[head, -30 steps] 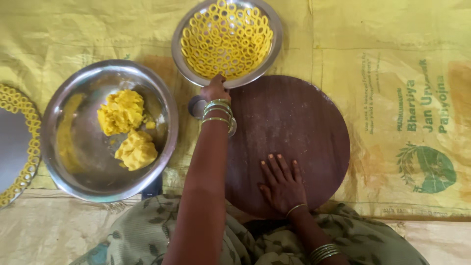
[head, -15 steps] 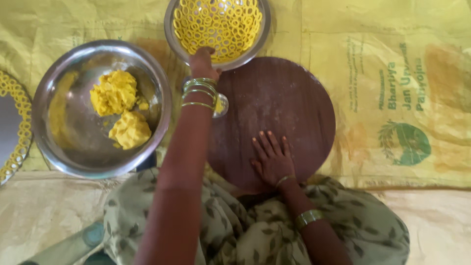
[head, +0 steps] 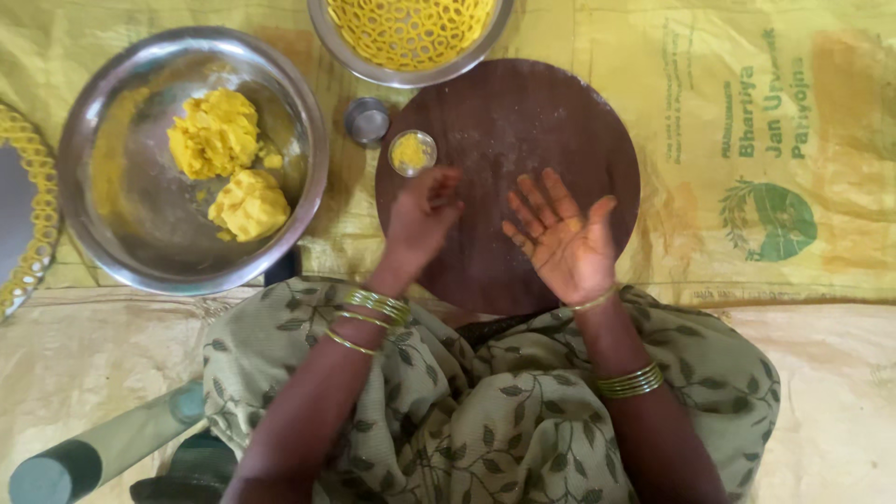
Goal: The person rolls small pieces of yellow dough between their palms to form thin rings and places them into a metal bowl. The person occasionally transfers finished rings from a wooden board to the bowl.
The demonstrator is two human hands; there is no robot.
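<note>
Both hands are hovering over the round wooden board (head: 523,131). The left hand (head: 420,219) is curling its fingers loosely, and whether they are pinching anything cannot be told. The right hand (head: 560,238) is lying palm up, fingers spread and released. Just beyond the left fingertips, a small cup (head: 412,152) is holding yellow paste, with an empty steel cup (head: 368,120) beside it. Further left, a big steel bowl (head: 121,224) is carrying two dough lumps (head: 229,168). Ahead, a bowl of yellow rings (head: 411,33) is being cut off by the frame.
</note>
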